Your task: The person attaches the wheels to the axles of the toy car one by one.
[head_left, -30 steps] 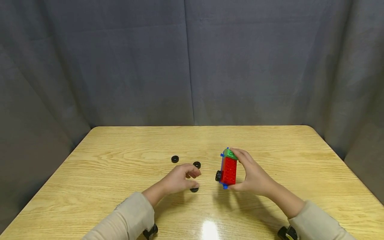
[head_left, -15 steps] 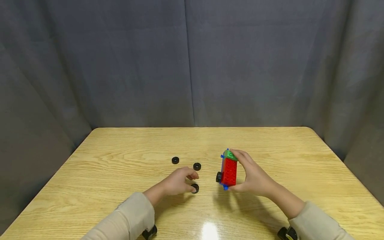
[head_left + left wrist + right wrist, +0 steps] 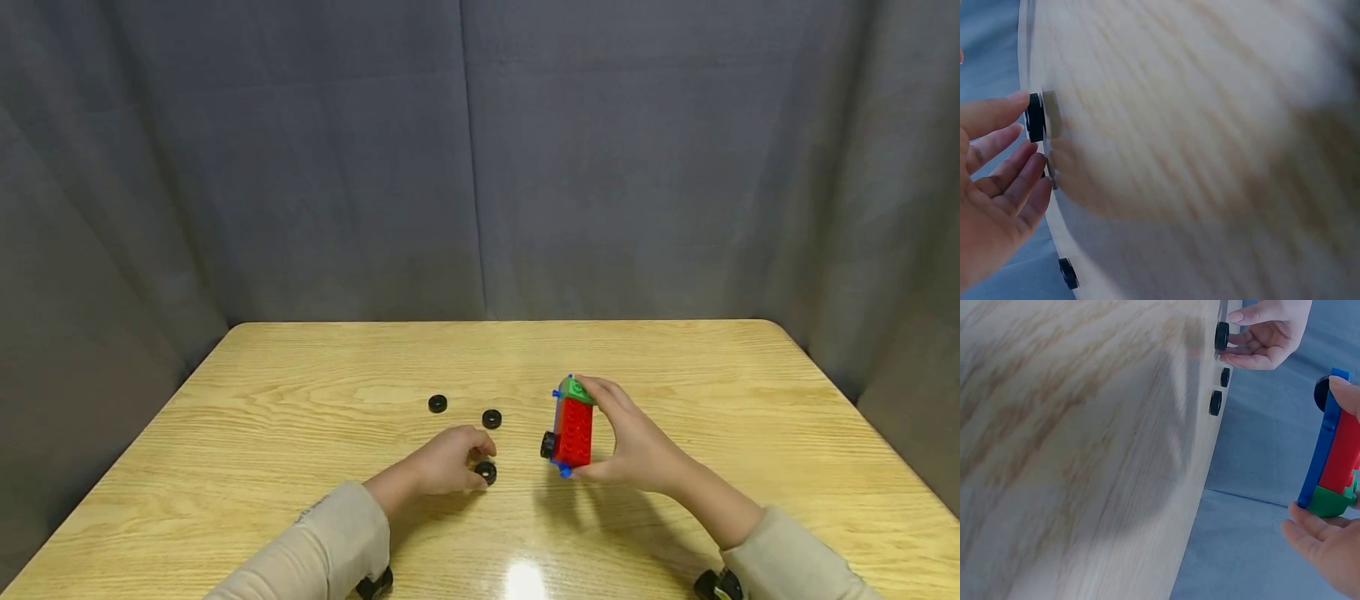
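My right hand holds a toy brick car, a red studded block with a green piece at its far end and a blue base. Thumb and fingers span it end to end, above the tabletop. One black wheel sits on the car's left side; bare blue pegs stick out at other corners. My left hand is low over the table around a loose black wheel, thumb tip right at its edge. The index finger is bent on the far side, other fingers loosely curled.
Two more loose black wheels lie beyond my left hand, one farther left and one nearer the middle. The wooden table ends at a grey curtain. Cameras are strapped at both wrists.
My left hand has come down and slightly toward me, its thumb and fingers drawing in around the nearest loose wheel. The right hand keeps the car nearly still.
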Demonstrator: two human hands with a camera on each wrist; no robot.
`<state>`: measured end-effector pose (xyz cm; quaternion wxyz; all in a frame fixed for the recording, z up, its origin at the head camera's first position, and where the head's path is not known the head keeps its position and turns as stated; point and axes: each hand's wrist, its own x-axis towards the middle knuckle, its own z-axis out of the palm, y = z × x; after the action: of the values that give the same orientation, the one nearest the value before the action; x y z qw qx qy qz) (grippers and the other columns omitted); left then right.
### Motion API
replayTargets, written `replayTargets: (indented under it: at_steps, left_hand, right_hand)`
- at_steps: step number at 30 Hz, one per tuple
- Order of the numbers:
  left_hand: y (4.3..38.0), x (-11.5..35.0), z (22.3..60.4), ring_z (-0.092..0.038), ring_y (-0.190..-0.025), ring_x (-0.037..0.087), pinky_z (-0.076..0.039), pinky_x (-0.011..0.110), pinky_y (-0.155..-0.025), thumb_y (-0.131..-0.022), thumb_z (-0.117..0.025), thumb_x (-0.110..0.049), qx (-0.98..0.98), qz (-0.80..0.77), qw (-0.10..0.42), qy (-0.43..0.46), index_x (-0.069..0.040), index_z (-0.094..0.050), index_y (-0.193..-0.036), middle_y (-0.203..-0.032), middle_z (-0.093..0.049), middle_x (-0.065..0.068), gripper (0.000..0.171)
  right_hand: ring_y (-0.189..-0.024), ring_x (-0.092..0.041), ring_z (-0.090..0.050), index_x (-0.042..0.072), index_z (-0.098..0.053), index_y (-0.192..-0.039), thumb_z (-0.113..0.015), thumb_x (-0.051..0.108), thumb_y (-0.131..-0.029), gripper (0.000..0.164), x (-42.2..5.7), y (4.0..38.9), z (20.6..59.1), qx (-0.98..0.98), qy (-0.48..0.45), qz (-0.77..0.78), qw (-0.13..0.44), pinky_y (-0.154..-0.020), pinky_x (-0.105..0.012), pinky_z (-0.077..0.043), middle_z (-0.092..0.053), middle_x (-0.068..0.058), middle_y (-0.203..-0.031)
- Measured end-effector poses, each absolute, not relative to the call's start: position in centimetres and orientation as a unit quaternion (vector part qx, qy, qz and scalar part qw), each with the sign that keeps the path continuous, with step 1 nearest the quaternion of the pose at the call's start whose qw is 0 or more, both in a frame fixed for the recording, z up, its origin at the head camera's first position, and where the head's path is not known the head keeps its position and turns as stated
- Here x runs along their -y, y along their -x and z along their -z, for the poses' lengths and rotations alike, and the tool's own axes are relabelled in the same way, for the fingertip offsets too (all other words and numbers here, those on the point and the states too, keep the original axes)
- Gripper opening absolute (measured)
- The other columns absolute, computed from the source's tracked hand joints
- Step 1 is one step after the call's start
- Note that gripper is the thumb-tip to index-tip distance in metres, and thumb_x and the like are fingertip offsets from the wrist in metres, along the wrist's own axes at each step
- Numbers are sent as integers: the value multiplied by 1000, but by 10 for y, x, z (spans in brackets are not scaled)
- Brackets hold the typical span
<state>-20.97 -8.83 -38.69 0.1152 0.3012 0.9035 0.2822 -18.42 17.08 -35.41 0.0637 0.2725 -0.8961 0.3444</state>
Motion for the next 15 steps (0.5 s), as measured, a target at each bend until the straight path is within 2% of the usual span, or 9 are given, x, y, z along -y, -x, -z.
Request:
replayTargets:
  at_steps: [15]
  left_hand:
    - [211,86,388,-50,-77,11,-42,22,-69,-67,-72,-5,-913,-239,114,-312,-8,-59,-92,-82,-49,-3,28]
  right_hand:
    - [-115,-30,-33,11,-22,-136,-82,27,-54,102,-171,184,356,893,-278,-350,59,-83,-51,-37,-27,-10,-132]
